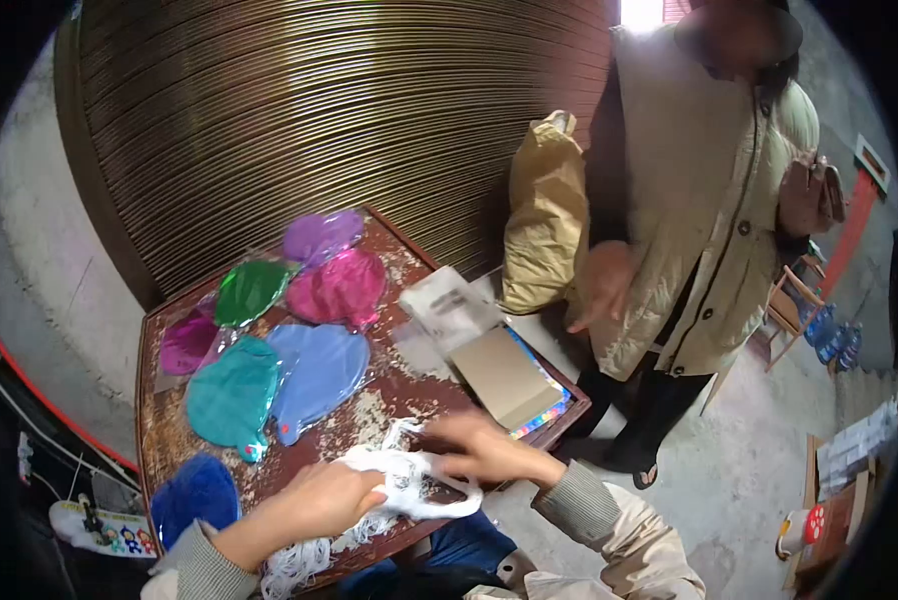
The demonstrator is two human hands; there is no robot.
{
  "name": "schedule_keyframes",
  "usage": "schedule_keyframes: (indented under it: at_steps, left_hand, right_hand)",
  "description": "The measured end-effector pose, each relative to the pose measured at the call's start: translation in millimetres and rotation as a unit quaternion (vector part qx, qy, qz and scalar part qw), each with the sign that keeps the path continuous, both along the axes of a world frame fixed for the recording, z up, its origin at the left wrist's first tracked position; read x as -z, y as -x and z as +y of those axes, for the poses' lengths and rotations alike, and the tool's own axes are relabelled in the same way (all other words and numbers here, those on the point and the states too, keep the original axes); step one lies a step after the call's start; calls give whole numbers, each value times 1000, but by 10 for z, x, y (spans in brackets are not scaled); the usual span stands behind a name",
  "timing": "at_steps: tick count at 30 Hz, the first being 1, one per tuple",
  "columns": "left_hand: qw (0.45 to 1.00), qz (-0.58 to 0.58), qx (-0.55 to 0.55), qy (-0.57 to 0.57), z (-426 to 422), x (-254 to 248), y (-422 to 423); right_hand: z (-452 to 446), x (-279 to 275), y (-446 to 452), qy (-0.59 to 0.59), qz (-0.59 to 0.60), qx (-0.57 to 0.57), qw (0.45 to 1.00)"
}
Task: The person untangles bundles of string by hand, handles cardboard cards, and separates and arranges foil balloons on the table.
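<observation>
A tangled bundle of white string (pixel 409 482) lies at the near edge of the worn red-brown table (pixel 369 412). My left hand (pixel 321 500) is closed on part of the bundle, its thumb pointing right and most fingers hidden beneath. Over the bundle's right side is my right hand (pixel 484 450), smeared by motion, so I cannot tell its grip. A thick white loop hangs below it. More loose strands (pixel 297 562) spill over the front edge under my left wrist.
Shiny flat pouches lie on the table: teal (pixel 231 392), light blue (pixel 321 375), pink (pixel 339 287), green (pixel 252 292) and dark blue (pixel 197 497), among several. A cardboard-topped stack (pixel 507 375) sits at right. A person (pixel 689 200) stands beside a tan sack (pixel 547 215).
</observation>
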State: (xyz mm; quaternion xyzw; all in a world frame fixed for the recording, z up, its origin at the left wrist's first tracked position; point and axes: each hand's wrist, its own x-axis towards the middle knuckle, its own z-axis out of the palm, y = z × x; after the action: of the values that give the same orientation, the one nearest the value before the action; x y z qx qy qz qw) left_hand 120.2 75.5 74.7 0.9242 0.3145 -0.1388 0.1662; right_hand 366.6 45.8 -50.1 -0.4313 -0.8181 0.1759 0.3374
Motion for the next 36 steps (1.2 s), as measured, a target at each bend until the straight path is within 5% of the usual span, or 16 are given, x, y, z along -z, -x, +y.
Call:
schedule_keyframes:
  at_steps: [2, 3, 5, 10, 15, 18, 20, 23, 25, 30, 36]
  left_hand:
    - [995, -69, -21, 62, 96, 300, 170]
    - [995, -72, -14, 63, 118, 373, 237]
    - [978, -152, -84, 113, 180, 483, 327]
    - [977, -89, -192, 16, 406, 819, 485]
    - [984, -41, -172, -2, 422, 1092, 503]
    - [986, -64, -127, -82, 352, 1094, 336]
    - [964, -212, -78, -139, 365, 1122, 104]
    - [926, -329, -153, 106, 339, 1130, -509]
    - [805, -419, -248, 339, 341, 1510, -1006]
    - [721, -384, -346, 461, 386, 2222, -1905]
    - [787, -427, -351, 273, 221, 2153, -2007]
  right_hand:
    - [148, 193, -294, -31, -193, 296, 935]
    - [162, 193, -355, -30, -197, 302, 932]
    - [209, 181, -445, 163, -286, 412, 850]
    - [158, 380, -541, 200, -324, 391, 838]
    - [-72, 171, -796, 229, -335, 363, 839]
    - [-180, 97, -978, 252, -307, 377, 837]
    - [-214, 86, -1036, 271, -275, 393, 834]
    - [-243, 105, -1019, 271, -295, 393, 828]
    - [-265, 109, -1037, 270, -311, 397, 820]
    - [-298, 147, -1207, 221, -195, 414, 861]
    - [-305, 212, -1511, 300, -153, 474, 814]
